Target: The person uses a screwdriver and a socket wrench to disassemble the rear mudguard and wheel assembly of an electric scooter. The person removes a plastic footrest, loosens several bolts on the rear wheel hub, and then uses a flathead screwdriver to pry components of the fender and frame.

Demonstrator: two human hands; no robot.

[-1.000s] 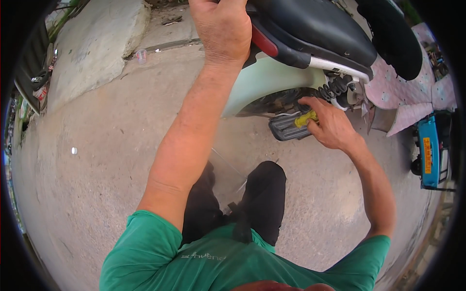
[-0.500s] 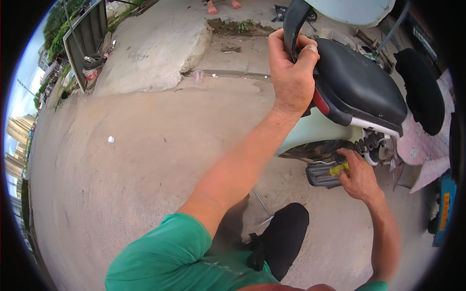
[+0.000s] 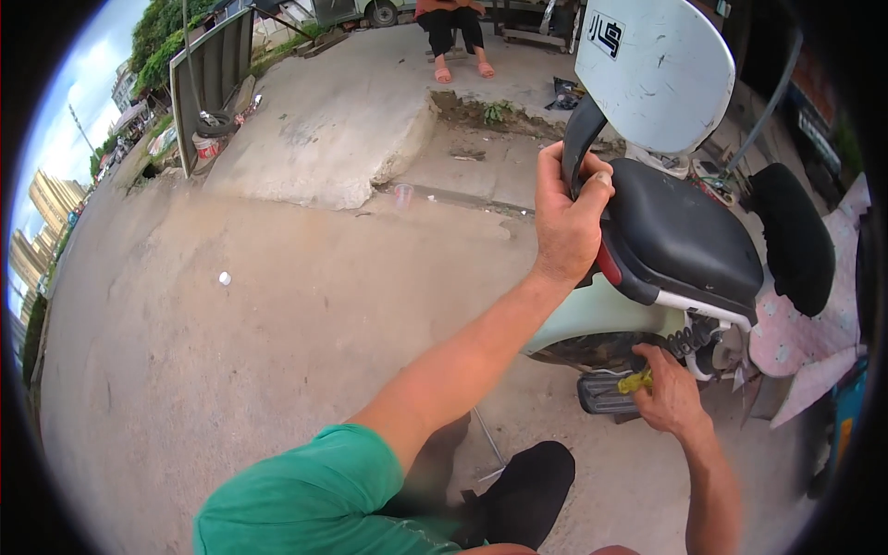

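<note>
My left hand (image 3: 569,227) is wrapped around a curved black backrest bar (image 3: 582,134) at the rear of a scooter. A scratched white backrest panel (image 3: 655,79) rises from that bar. The black padded seat (image 3: 684,231) lies to the right of this hand, with a red tail light (image 3: 608,265) at its rear end. Lower down, my right hand (image 3: 672,396) is closed on a yellow handle (image 3: 635,381); its far end is hidden. A ribbed black footrest (image 3: 603,396) is beside the handle, below the rear wheel (image 3: 592,351). A coil spring (image 3: 689,338) sits just above these fingers.
A seated person in pink sandals (image 3: 443,75) is at the far side. A broken concrete slab edge (image 3: 370,190) crosses the ground. On the right are a black cushion (image 3: 791,240) and a pink sheet (image 3: 795,328). A thin metal stand (image 3: 490,444) is near my knee.
The view has tilted up, bringing the seated person and more of the white panel in. Both hands keep their holds; the right stays by the footrest.
</note>
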